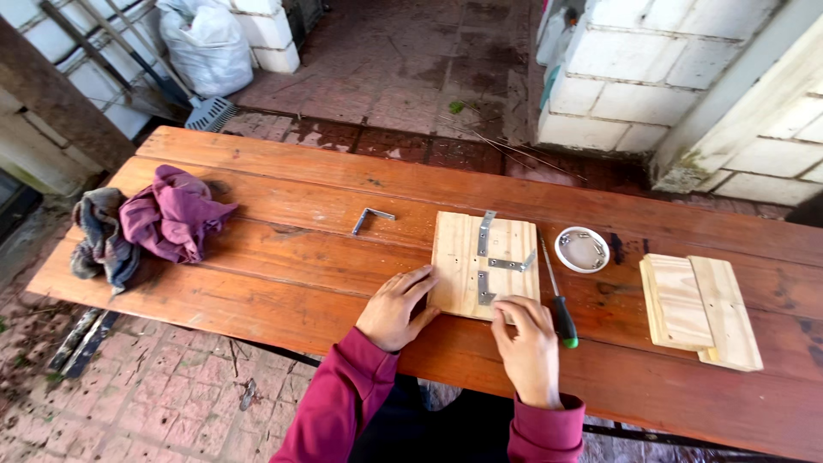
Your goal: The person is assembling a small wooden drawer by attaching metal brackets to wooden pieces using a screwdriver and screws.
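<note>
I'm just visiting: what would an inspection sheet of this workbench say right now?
Surface: long reddish wooden table, outdoors.
Job's things: pale wooden board carrying metal brackets; screwdriver beside it; small white dish of screws.
Clutter: loose bracket, crumpled rags, stacked wood pieces.
Grippers: left hand rests on the board's edge; right hand touches its near edge.
Cables: nothing seen.
Surroundings: brick paving, white block walls, white sack.

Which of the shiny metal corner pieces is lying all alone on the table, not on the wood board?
The bent metal bracket left of the wood board lies alone on the bare table. The other brackets sit on the board.
</note>
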